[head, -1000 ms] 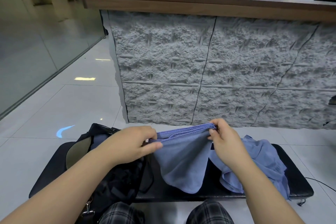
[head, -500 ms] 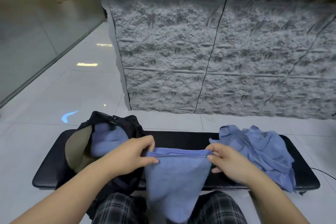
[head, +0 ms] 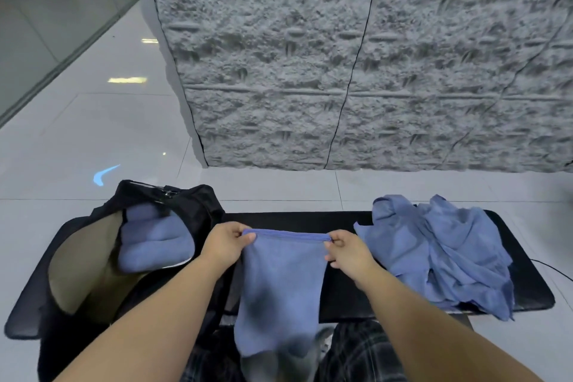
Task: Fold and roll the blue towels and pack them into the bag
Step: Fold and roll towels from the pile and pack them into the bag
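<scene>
A: How is the folded blue towel [head: 279, 285] held, relative to the black bench [head: 341, 295]?

B: Its top hem is pinched at both corners. The left corner is gripped between thumb and curled fingers of the left hand [head: 224, 246], the right corner is pinched by the right hand [head: 347, 253]. The hem is stretched level just above the middle of the bench, and the cloth is hung down over the bench's near edge, onto the lap in plaid trousers [head: 356, 353].

A: What is changed from half a second ago?

B: Little in the grip: the same two corners are held as before. The towel is seen lower against the bench than a second ago, when it was lifted well above the seat. The view is tilted further down, so that less of the stone-faced counter [head: 341, 56] is shown behind the bench.

A: And the rest of the towels?

B: A loose heap of blue towels [head: 440, 251] is laid on the right end of the bench, as earlier. At the left end the black bag [head: 186, 211] is stood open, and rolled blue towels [head: 152, 242] are seen inside it.
</scene>
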`<act>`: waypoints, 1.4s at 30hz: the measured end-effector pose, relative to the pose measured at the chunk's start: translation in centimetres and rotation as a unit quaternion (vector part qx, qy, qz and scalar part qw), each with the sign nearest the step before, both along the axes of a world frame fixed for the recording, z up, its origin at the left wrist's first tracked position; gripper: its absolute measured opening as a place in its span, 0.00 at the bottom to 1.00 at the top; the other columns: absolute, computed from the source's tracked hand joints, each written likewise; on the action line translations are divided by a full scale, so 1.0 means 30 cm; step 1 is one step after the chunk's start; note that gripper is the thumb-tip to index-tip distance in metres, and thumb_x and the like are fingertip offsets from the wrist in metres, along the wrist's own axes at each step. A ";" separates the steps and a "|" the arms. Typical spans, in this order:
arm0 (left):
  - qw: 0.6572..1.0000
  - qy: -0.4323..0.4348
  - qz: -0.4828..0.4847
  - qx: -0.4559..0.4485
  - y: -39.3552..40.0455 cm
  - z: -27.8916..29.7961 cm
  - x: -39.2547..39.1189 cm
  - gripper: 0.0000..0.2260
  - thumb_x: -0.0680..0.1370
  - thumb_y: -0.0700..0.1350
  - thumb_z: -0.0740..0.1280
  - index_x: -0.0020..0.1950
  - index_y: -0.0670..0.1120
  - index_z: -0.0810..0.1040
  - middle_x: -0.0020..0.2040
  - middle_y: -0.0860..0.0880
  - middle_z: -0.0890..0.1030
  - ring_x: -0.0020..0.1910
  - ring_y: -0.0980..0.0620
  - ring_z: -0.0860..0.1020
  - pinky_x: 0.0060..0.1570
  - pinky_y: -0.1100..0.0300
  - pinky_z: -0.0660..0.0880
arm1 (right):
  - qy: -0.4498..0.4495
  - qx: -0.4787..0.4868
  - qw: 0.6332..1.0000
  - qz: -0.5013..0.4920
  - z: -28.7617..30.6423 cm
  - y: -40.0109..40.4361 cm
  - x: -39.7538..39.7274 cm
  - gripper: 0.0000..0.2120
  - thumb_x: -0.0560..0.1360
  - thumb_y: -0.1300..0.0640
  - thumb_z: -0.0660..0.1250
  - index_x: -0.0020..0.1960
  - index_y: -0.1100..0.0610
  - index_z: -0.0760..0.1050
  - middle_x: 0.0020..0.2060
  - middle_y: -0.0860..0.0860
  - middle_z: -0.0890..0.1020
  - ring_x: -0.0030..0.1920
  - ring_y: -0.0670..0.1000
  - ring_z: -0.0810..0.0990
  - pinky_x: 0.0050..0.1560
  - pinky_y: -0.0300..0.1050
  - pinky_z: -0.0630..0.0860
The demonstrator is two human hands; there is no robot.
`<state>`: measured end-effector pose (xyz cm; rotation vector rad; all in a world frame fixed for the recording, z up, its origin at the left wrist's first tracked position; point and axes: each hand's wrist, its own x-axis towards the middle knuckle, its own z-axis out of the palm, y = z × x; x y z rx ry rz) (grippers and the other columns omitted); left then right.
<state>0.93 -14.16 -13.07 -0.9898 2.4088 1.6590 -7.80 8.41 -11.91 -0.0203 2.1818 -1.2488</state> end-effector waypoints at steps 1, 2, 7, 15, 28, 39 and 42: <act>1.000 0.006 -0.004 -0.016 -0.006 -0.007 -0.024 0.05 0.75 0.39 0.68 0.40 0.45 0.80 0.39 0.50 0.81 0.39 0.53 0.77 0.42 0.63 0.72 | 0.002 -0.008 1.000 -0.009 -0.007 -0.008 -0.021 0.05 0.79 0.64 0.58 0.49 0.59 0.73 0.38 0.54 0.75 0.33 0.47 0.73 0.31 0.35 0.71; 0.999 0.010 -0.009 -0.037 -0.011 -0.013 -0.046 0.04 0.76 0.40 0.67 0.42 0.45 0.80 0.40 0.50 0.81 0.40 0.53 0.77 0.42 0.63 0.71 | 0.007 -0.014 1.000 -0.016 -0.012 -0.018 -0.041 0.05 0.79 0.64 0.58 0.49 0.59 0.73 0.37 0.54 0.75 0.32 0.47 0.73 0.30 0.34 0.70; 0.995 0.018 -0.027 -0.090 -0.025 -0.049 -0.161 0.05 0.79 0.45 0.63 0.44 0.45 0.72 0.35 0.51 0.74 0.35 0.54 0.70 0.37 0.63 0.67 | -0.012 -0.039 0.997 -0.059 -0.056 -0.077 -0.154 0.10 0.81 0.63 0.54 0.42 0.55 0.68 0.34 0.52 0.68 0.27 0.50 0.71 0.28 0.40 0.67; 0.997 0.008 0.018 -0.075 -0.062 -0.108 -0.295 0.02 0.78 0.43 0.63 0.49 0.45 0.74 0.35 0.51 0.74 0.33 0.54 0.71 0.33 0.65 0.66 | 0.025 -0.030 0.997 -0.068 -0.119 -0.137 -0.260 0.05 0.81 0.60 0.54 0.52 0.57 0.69 0.40 0.52 0.72 0.30 0.49 0.76 0.33 0.36 0.72; 0.822 -0.184 -0.387 -0.374 0.101 -0.342 -0.010 0.30 0.82 0.56 0.48 0.76 0.43 0.36 0.74 0.51 0.32 0.75 0.52 0.36 0.72 0.56 0.39 | 0.128 0.272 0.886 0.354 -0.366 0.034 0.055 0.30 0.81 0.52 0.54 0.77 0.48 0.42 0.74 0.41 0.34 0.76 0.47 0.39 0.75 0.48 0.50; 0.854 -0.173 -0.345 -0.349 0.190 -0.326 0.227 0.29 0.82 0.52 0.53 0.77 0.46 0.41 0.77 0.50 0.39 0.76 0.51 0.44 0.73 0.58 0.50 | 0.029 0.344 0.924 0.162 -0.327 0.082 0.179 0.17 0.79 0.53 0.59 0.64 0.61 0.62 0.38 0.50 0.67 0.39 0.51 0.70 0.46 0.44 0.70; 0.872 -0.151 -0.311 -0.346 0.234 -0.319 0.288 0.28 0.80 0.53 0.58 0.76 0.48 0.51 0.77 0.51 0.48 0.74 0.50 0.55 0.69 0.57 0.61 | 0.005 0.321 0.940 0.113 -0.341 0.091 0.237 0.15 0.80 0.56 0.56 0.64 0.62 0.63 0.33 0.51 0.60 0.31 0.46 0.62 0.31 0.38 0.62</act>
